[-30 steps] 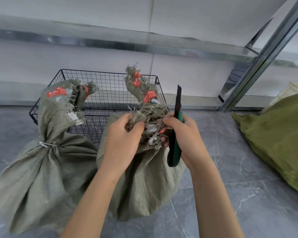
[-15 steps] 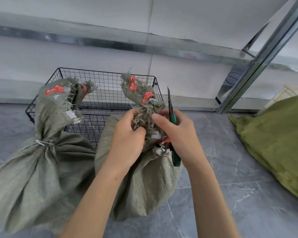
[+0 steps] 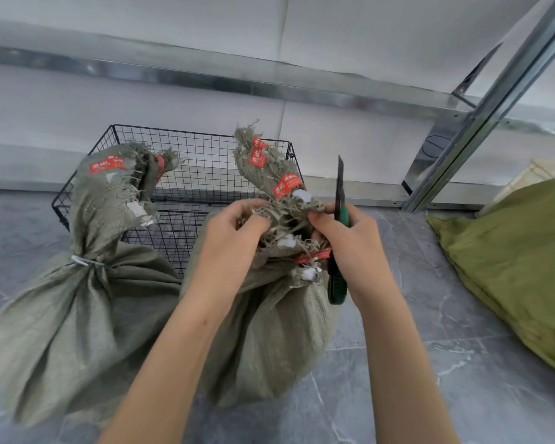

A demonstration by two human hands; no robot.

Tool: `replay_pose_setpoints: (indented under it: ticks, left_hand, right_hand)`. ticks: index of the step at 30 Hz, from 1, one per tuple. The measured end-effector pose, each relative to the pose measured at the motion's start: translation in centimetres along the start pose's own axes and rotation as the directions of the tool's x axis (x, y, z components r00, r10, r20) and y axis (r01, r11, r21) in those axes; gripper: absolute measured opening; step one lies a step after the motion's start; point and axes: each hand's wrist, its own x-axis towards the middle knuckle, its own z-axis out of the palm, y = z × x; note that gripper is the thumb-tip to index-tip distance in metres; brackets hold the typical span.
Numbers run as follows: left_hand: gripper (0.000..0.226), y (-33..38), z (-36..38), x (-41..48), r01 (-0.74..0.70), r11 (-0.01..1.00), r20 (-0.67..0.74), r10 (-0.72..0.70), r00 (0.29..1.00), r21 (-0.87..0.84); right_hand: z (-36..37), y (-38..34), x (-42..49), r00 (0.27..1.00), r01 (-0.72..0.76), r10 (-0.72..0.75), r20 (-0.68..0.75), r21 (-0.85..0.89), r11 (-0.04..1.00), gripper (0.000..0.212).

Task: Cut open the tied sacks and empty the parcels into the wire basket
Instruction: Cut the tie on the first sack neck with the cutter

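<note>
Head view: a black wire basket [image 3: 205,161] is seen set on a grey tiled floor [image 3: 430,379]. Directly in front of the basket a grey-green woven sack [image 3: 269,331] with red labels is stood upright, and its frayed neck is gathered between the two hands. The neck is gripped on its left side by the left hand [image 3: 234,238], with the fingers curled into the loose strands. On the neck's right side a green-handled utility knife [image 3: 337,283] is clasped in the right hand [image 3: 350,241]. The blade is pointed upward just beside the neck, and the thumb is laid against the strands. A second grey-green sack [image 3: 77,315], bound with a white tie [image 3: 84,261], is leaned against the basket's front left corner. An olive-green sack [image 3: 510,267] is laid well to the basket's right.
</note>
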Motion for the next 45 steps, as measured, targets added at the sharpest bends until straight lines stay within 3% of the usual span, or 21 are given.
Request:
replay_pose_setpoints:
  ticks: [4, 9, 14, 17, 18, 22, 26, 31, 36, 41, 45]
  left_hand:
    - [0.016, -0.3, -0.5, 0.0, -0.089, 0.972, -0.01, 0.094, 0.996, 0.216]
    - [0.027, 0.1, -0.8, 0.0, -0.196, 0.957, 0.01, 0.199, 0.98, 0.212]
    - [0.035, -0.2, -0.7, -0.2, -0.12, 0.976, 0.053, 0.112, 0.992, 0.184]
    - [0.013, -0.2, -0.5, -0.5, -0.125, 0.953, 0.117, 0.096, 0.988, 0.276]
    - [0.004, -0.2, -0.4, -0.6, -0.147, 0.938, 0.119, 0.115, 0.986, 0.314]
    - [0.01, -0.6, -0.7, -0.4, -0.176, 0.907, 0.064, 0.163, 0.984, 0.383]
    - [0.006, -0.5, -0.6, -0.4, -0.162, 0.909, 0.029, 0.164, 0.986, 0.384]
    - [0.021, -0.6, -0.6, -0.2, -0.195, 0.9, 0.003, 0.211, 0.977, 0.389]
    - [0.035, -0.6, -0.7, 0.0, -0.18, 0.91, -0.019, 0.202, 0.979, 0.373]
    - [0.017, -0.1, -0.5, -0.3, -0.128, 0.951, 0.088, 0.107, 0.99, 0.281]
    - [0.009, -0.2, -0.2, -0.5, -0.193, 0.894, 0.09, 0.172, 0.981, 0.403]
  right_hand:
    - [-0.3, 0.0, -0.2, 1.0, 0.018, -0.018, 0.015, -0.04, 0.999, 0.014]
    - [-0.7, -0.3, -0.3, 0.998, -0.042, 0.038, 0.042, 0.099, 0.994, 0.01]
    - [-0.5, -0.4, -0.4, 0.985, -0.146, 0.11, 0.132, 0.313, 0.938, 0.01]
    - [-0.6, -0.4, -0.4, 0.983, -0.168, 0.128, 0.133, 0.355, 0.92, 0.011]
    - [-0.6, -0.4, -0.4, 0.983, -0.168, 0.131, 0.127, 0.348, 0.922, 0.011]
    - [-0.6, -0.3, -0.4, 0.991, -0.123, 0.104, 0.089, 0.244, 0.962, 0.006]
    - [-0.9, -0.2, -0.7, 0.992, -0.118, 0.107, 0.071, 0.182, 0.976, 0.018]
    - [-1.1, -0.7, -0.9, 0.992, -0.096, 0.087, 0.095, 0.094, 0.991, 0.034]
    - [-1.2, -0.3, -0.8, 0.996, -0.079, 0.081, -0.022, 0.049, 0.996, 0.014]
    - [-1.1, 0.4, -0.4, 0.997, -0.018, 0.013, -0.071, -0.076, 0.997, 0.014]
    - [-1.2, 0.7, -0.2, 0.999, 0.02, -0.025, -0.038, -0.131, 0.991, 0.014]
